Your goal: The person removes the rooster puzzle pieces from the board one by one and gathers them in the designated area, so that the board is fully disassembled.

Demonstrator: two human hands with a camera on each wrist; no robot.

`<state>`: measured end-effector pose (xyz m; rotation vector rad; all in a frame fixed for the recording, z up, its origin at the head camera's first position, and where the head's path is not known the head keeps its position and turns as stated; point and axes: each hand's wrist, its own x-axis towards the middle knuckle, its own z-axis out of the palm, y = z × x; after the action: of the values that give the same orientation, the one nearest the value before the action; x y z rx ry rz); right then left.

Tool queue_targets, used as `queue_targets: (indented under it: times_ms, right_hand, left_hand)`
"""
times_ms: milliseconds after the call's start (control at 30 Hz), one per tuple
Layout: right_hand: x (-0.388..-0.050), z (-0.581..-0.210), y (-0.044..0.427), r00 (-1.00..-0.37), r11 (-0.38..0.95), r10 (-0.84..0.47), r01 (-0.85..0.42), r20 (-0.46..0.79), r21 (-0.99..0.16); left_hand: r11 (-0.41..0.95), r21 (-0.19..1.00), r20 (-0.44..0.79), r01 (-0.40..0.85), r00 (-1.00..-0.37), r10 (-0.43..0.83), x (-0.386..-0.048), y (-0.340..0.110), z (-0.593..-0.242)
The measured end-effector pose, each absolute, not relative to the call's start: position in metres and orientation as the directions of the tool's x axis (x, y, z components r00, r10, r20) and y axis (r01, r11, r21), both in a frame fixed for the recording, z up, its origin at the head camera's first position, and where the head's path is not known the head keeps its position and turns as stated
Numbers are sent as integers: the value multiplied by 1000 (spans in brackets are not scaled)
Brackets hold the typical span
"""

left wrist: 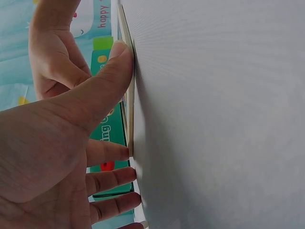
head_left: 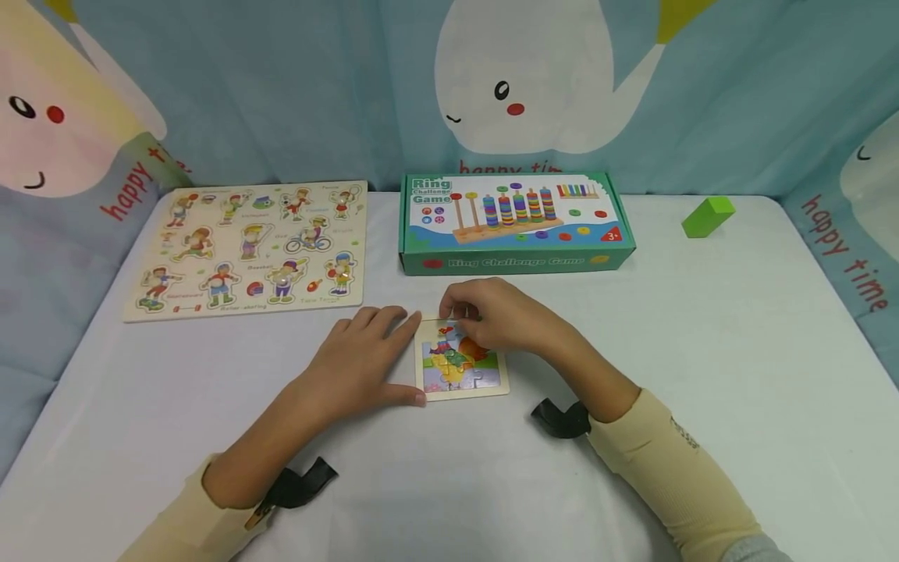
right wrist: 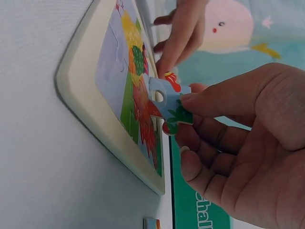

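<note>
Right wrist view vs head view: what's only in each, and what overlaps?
Only right wrist: the palm side of the right hand, and the cut-out in the puzzle piece it pinches.

Only head: the green block, the left sleeve and right sleeve, and the printed figures on the large puzzle board.

Both: the small puzzle, the left hand beside it, part or all of the green box, and the curtain.

1 jigsaw [head_left: 460, 376], 1 held piece [right wrist: 174, 102], 1 figure board [head_left: 225, 243], 1 box [head_left: 517, 226], 1 block [head_left: 707, 217].
</note>
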<state>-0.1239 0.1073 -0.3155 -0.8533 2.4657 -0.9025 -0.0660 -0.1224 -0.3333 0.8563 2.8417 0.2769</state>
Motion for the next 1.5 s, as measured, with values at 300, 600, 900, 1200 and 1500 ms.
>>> queue_targets:
  times_ms: [300,600,900,1200,1500]
  right_hand:
    - [-126,-314,108,-749,613,-646,-391,-151,-686]
    - [-126,-318,109,-746,606,-650,-396,-143,-690]
    - [-127,-318,109,-757,613,-642,-408,-125,-677]
    - [-130,-307,120,-765,590,-637,-403,-96,-699]
    - [-133,-300,131,-743,618,-642,-356,-189,-701]
  left_hand:
    - [817,224,-88,531,-824,560,-66,-122,-333]
    - [818,220,-97,531,-823,560,-66,-122,-334]
    - [819,218,-89,531,-825,558,-66,-123,-334]
    - [827,207,-101,523,-829,550,-65,-122,-335]
    - [831,208,-112,515,-832,543,-64,-121,-334]
